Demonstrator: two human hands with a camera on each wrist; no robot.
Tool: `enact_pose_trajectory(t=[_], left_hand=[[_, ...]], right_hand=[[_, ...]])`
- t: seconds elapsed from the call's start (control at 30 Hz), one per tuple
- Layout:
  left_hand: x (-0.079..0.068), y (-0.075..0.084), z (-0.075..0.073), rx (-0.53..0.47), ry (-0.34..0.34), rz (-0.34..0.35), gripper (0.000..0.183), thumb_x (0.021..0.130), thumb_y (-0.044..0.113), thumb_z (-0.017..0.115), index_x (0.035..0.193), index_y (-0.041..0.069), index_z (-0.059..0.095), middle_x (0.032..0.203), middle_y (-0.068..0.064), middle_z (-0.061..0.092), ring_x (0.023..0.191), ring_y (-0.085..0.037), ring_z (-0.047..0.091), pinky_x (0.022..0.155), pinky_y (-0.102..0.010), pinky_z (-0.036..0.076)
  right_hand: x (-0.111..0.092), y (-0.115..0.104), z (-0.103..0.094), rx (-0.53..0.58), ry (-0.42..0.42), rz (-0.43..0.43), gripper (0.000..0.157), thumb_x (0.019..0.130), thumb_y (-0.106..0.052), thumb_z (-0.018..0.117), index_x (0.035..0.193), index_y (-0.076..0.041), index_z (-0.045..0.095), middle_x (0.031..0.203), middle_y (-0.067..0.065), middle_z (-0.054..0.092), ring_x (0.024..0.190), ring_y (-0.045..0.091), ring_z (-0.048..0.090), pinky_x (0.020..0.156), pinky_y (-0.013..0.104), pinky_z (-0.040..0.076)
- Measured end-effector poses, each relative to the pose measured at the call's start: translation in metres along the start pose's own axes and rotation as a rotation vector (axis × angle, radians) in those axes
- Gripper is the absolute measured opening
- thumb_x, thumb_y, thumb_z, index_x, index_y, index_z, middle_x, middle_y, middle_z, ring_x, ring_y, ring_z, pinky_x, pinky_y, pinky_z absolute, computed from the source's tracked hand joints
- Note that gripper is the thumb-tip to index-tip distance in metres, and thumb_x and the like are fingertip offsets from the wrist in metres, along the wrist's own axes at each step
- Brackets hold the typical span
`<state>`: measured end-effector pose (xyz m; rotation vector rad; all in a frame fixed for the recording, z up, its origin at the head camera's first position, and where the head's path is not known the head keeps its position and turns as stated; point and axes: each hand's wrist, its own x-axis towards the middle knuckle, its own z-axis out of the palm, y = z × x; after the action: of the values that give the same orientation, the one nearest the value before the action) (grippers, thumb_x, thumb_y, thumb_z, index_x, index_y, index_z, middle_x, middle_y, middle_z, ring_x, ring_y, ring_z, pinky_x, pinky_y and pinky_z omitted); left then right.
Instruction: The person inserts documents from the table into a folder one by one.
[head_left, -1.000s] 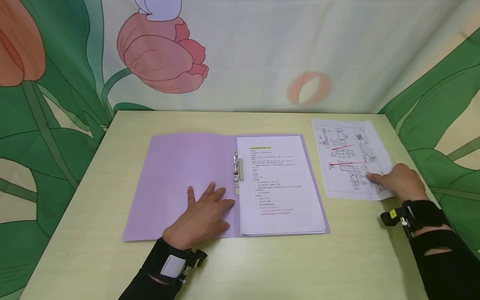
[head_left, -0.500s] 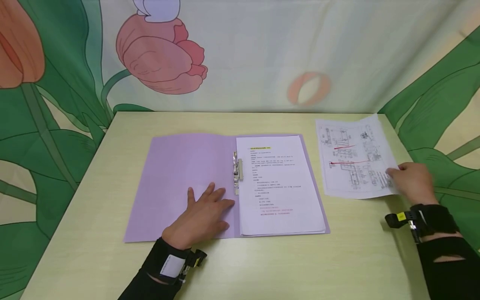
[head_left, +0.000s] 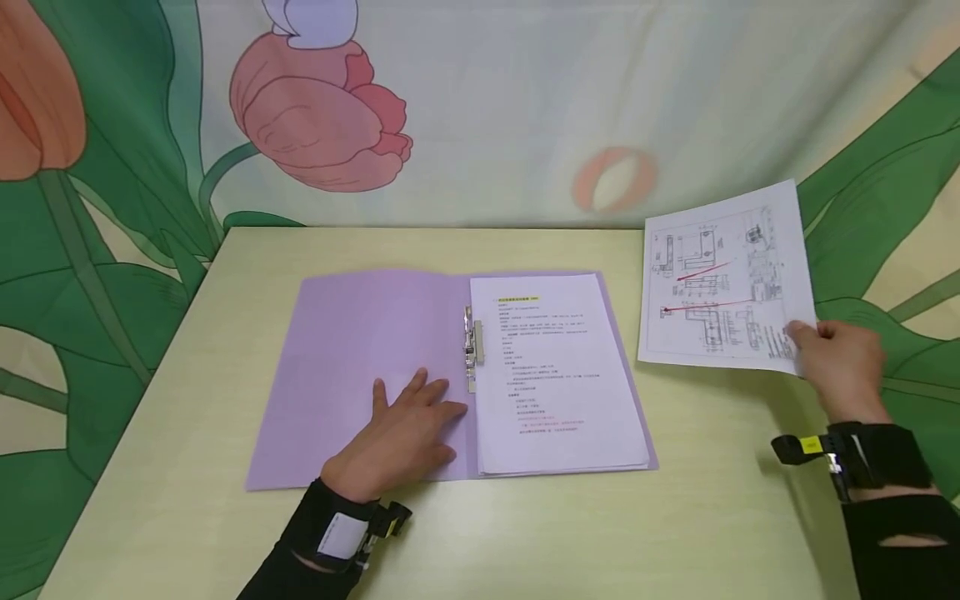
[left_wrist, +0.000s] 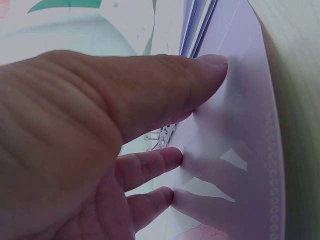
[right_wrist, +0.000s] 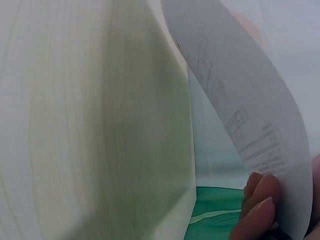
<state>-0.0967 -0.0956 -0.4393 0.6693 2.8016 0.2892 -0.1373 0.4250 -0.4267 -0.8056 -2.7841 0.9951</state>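
Observation:
A purple folder (head_left: pixel 360 358) lies spread on the table with a metal clip (head_left: pixel 474 346) along its spine. A stack of printed pages (head_left: pixel 562 375) lies on its right half. My left hand (head_left: pixel 397 437) rests on the folder's left cover with fingers spread; in the left wrist view its fingertips (left_wrist: pixel 175 155) press on the glossy purple surface. At the right, my right hand (head_left: pixel 840 362) pinches the lower right corner of a paper sheet (head_left: pixel 720 283) printed with technical drawings and red lines. The sheet is raised and tilted, and the right wrist view shows it curving above the table.
The pale wooden table (head_left: pixel 562 542) ends at the back against a curtain (head_left: pixel 510 108) printed with flowers and leaves. Each wrist wears a black strap with a small camera, such as the right wrist camera (head_left: pixel 798 450).
My right hand has shifted right and lifted the drawing sheet off the table, its far edge now up against the curtain. My left hand and the folder stay put.

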Motion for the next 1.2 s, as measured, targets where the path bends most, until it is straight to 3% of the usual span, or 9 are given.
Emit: enact_pose_trajectory(t=[0.13, 0.33, 0.4, 0.5, 0.6, 0.73, 0.93, 1.1, 1.2], left_hand=[[0.0, 0.001, 0.001, -0.02, -0.003, -0.001, 0.052, 0.08, 0.029, 0.075, 0.13, 0.025, 0.061, 0.151, -0.008, 0.041, 0.144, -0.035, 0.019, 0.102, -0.079, 0.008], [0.001, 0.001, 0.003, -0.001, 0.007, -0.001, 0.052, 0.08, 0.031, 0.075, 0.13, 0.026, 0.061, 0.15, -0.006, 0.042, 0.144, -0.034, 0.02, 0.102, -0.079, 0.009], [0.0, 0.001, 0.003, -0.007, 0.007, -0.003, 0.052, 0.08, 0.03, 0.075, 0.13, 0.025, 0.061, 0.15, -0.007, 0.042, 0.144, -0.035, 0.02, 0.102, -0.08, 0.009], [-0.001, 0.001, 0.003, -0.008, -0.001, -0.008, 0.053, 0.08, 0.03, 0.075, 0.13, 0.026, 0.061, 0.151, -0.008, 0.042, 0.144, -0.035, 0.02, 0.102, -0.08, 0.009], [-0.001, 0.001, 0.002, 0.0, 0.005, -0.006, 0.052, 0.08, 0.03, 0.075, 0.131, 0.026, 0.061, 0.151, -0.007, 0.042, 0.144, -0.035, 0.021, 0.102, -0.08, 0.01], [0.0, 0.001, 0.002, 0.009, 0.013, -0.009, 0.052, 0.08, 0.03, 0.075, 0.13, 0.026, 0.061, 0.151, -0.006, 0.042, 0.144, -0.034, 0.02, 0.102, -0.079, 0.009], [0.0, 0.0, 0.002, 0.002, 0.012, -0.006, 0.052, 0.08, 0.03, 0.075, 0.13, 0.026, 0.061, 0.151, -0.006, 0.042, 0.144, -0.034, 0.02, 0.103, -0.079, 0.009], [-0.001, -0.001, 0.004, 0.018, 0.016, -0.005, 0.052, 0.08, 0.032, 0.075, 0.131, 0.027, 0.06, 0.15, -0.006, 0.043, 0.144, -0.035, 0.021, 0.102, -0.08, 0.011], [-0.001, 0.0, 0.004, 0.025, 0.023, -0.001, 0.053, 0.08, 0.032, 0.074, 0.131, 0.027, 0.06, 0.15, -0.005, 0.043, 0.144, -0.035, 0.021, 0.101, -0.08, 0.011]], right_hand=[[-0.005, 0.0, 0.001, 0.034, 0.051, 0.011, 0.067, 0.096, -0.05, 0.046, 0.12, 0.011, 0.059, 0.102, 0.024, 0.062, 0.069, 0.024, 0.054, 0.045, 0.039, 0.043], [-0.006, 0.001, 0.004, 0.069, 0.118, 0.054, 0.065, 0.092, -0.054, 0.05, 0.111, 0.005, 0.065, 0.074, -0.005, 0.058, 0.067, 0.02, 0.051, 0.045, 0.039, 0.042], [-0.006, 0.002, 0.004, 0.078, 0.12, 0.053, 0.062, 0.093, -0.052, 0.051, 0.11, 0.005, 0.066, 0.07, -0.009, 0.055, 0.067, 0.02, 0.051, 0.045, 0.038, 0.041], [-0.007, 0.004, 0.005, 0.071, 0.11, 0.039, 0.057, 0.094, -0.046, 0.051, 0.113, 0.007, 0.065, 0.073, -0.006, 0.057, 0.068, 0.019, 0.05, 0.046, 0.037, 0.042], [-0.007, 0.005, 0.005, 0.065, 0.077, 0.01, 0.055, 0.096, -0.039, 0.051, 0.121, 0.009, 0.061, 0.087, 0.009, 0.063, 0.069, 0.017, 0.051, 0.049, 0.035, 0.043], [-0.005, 0.006, 0.006, 0.062, 0.034, -0.016, 0.058, 0.096, -0.038, 0.05, 0.127, 0.011, 0.055, 0.107, 0.024, 0.06, 0.07, 0.015, 0.052, 0.05, 0.034, 0.045], [-0.004, 0.008, 0.008, 0.029, 0.062, -0.01, 0.063, 0.096, -0.041, 0.051, 0.125, 0.015, 0.053, 0.108, 0.031, 0.06, 0.068, 0.021, 0.056, 0.047, 0.036, 0.045], [-0.001, 0.012, 0.009, 0.024, 0.078, -0.004, 0.064, 0.095, -0.046, 0.05, 0.122, 0.011, 0.057, 0.102, 0.027, 0.062, 0.065, 0.02, 0.056, 0.046, 0.037, 0.046], [0.0, 0.013, 0.009, 0.048, 0.107, 0.009, 0.061, 0.095, -0.048, 0.05, 0.117, 0.008, 0.062, 0.083, 0.012, 0.065, 0.055, 0.013, 0.055, 0.042, 0.036, 0.045]])
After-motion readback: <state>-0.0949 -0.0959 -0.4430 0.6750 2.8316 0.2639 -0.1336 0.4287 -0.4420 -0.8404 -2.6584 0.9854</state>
